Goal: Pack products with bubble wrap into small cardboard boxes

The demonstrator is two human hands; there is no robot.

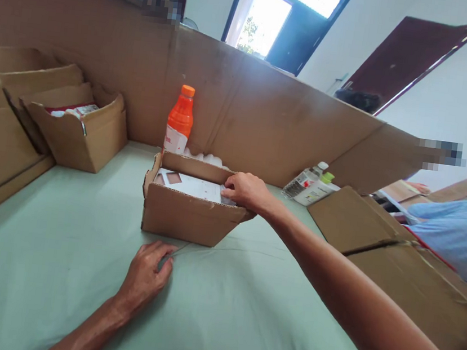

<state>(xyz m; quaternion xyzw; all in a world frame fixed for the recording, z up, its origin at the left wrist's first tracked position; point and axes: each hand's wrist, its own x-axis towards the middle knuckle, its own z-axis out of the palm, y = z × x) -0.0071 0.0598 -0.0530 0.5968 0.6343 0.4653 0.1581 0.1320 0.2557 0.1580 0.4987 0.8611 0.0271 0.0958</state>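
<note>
An open-topped cardboard box (188, 217) stands on a pale green cloth (250, 319) in the middle of the head view. Inside it lies a white flat-topped item (195, 187) with brownish squares at its left end. My right hand (247, 191) reaches over the box's right end, its fingers bent down at the contents; what they grip is hidden. Just in front of the box, my left hand (148, 271) rests on the cloth, fingers loosely curved and thumb apart, holding nothing.
Behind the box stands an orange bottle (179, 120) beside some white rounded items (207, 159). A clear bottle (306, 179) leans at the right. More cardboard boxes (101, 139) are at left and right, with a cardboard wall (257, 118) behind. A person's blue clothing (456, 231) shows at right.
</note>
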